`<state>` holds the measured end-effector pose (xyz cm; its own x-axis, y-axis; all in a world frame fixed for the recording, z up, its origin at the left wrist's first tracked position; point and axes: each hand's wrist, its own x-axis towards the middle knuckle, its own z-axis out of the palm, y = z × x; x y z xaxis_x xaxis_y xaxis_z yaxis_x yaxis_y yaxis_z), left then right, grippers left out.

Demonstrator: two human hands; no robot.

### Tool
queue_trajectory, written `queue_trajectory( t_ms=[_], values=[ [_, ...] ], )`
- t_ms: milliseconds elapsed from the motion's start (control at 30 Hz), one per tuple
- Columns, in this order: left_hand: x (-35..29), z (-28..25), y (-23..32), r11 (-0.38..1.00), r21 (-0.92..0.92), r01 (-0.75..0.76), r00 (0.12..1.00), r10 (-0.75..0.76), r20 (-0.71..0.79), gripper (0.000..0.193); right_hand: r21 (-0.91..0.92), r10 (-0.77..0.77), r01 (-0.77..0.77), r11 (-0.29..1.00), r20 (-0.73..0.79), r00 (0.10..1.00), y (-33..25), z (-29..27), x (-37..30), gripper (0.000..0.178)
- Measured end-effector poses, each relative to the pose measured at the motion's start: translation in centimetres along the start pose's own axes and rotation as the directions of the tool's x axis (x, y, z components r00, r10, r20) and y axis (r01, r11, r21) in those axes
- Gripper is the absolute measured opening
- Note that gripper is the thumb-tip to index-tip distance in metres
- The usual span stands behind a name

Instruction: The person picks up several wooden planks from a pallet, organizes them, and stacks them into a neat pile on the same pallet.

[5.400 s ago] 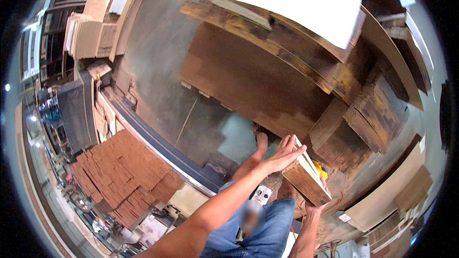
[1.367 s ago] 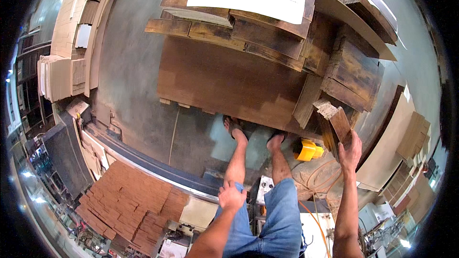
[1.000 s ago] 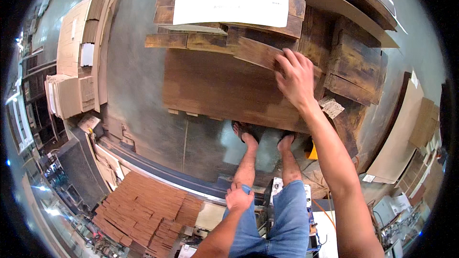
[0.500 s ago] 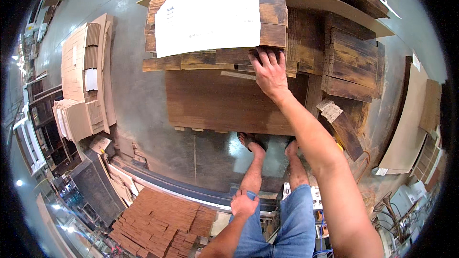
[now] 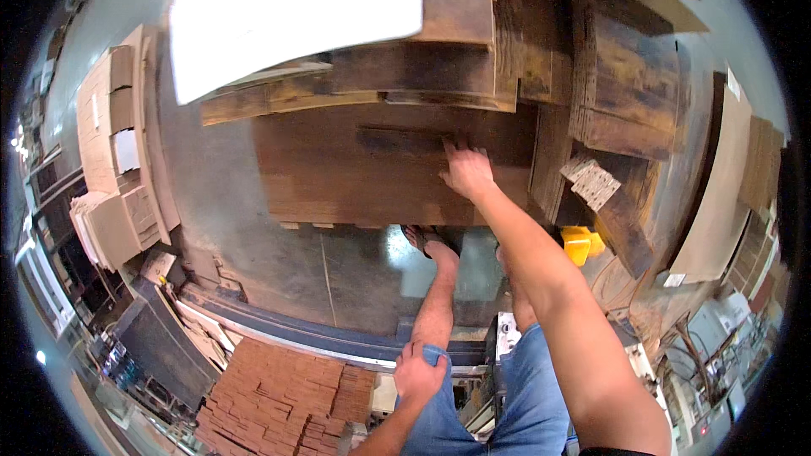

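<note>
Head view: right hand, fingers spread at a dark plank, whether gripping cannot be told; left hand, empty, fingers relaxed, resting on the left knee. Plank: on wide brown board, near stacked planks topped by white sheet. Yellow object: right of board.

No txt legible. Sheet on plank stack, short of its R edge: washed out, can't read. White patch nr R edge of pale stack: too small. White tag, near corner of tan board: ditto.
</note>
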<state>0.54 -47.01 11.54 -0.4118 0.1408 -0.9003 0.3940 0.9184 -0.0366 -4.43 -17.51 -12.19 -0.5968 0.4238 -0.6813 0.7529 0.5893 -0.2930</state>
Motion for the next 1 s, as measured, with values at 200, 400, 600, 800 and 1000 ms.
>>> queue_trajectory(
  t_ms=[200, 400, 600, 800, 1000],
  values=[
    [0.5, 0.4, -0.7, 0.998, 0.007, -0.058, 0.996, 0.058, -0.071, 0.057, -0.338, 0.002, -0.085, 0.937, -0.241, 0.971, 1.0, 8.8, 4.5, 0.08],
    [0.6, 0.2, -0.3, 0.998, 0.025, -0.064, 0.996, 0.065, -0.057, 0.056, 0.108, 0.07, -0.041, 0.993, -0.285, 0.956, 2.4, 14.1, 4.4, 0.078],
    [-0.1, 1.1, 0.1, 0.995, 0.016, -0.096, 0.99, 0.097, -0.1, 0.054, 0.579, 0.066, -0.104, 0.808, 0.085, 0.994, 1.5, 6.4, -4.4, 0.068],
    [-0.8, 1.7, 1.1, 0.997, 0.04, -0.058, 0.995, 0.062, -0.082, 0.052, 0.935, -0.105, -0.316, 0.163, 0.335, 0.936, 4.2, 7.4, -16.4, 0.029],
    [-0.3, 3.1, 1.8, 0.986, -0.118, -0.117, 0.99, 0.106, -0.09, 0.05, 0.949, -0.211, -0.314, -0.019, 0.304, 0.929, 7.2, 0.3, -28.2, 0.045]
  ],
)
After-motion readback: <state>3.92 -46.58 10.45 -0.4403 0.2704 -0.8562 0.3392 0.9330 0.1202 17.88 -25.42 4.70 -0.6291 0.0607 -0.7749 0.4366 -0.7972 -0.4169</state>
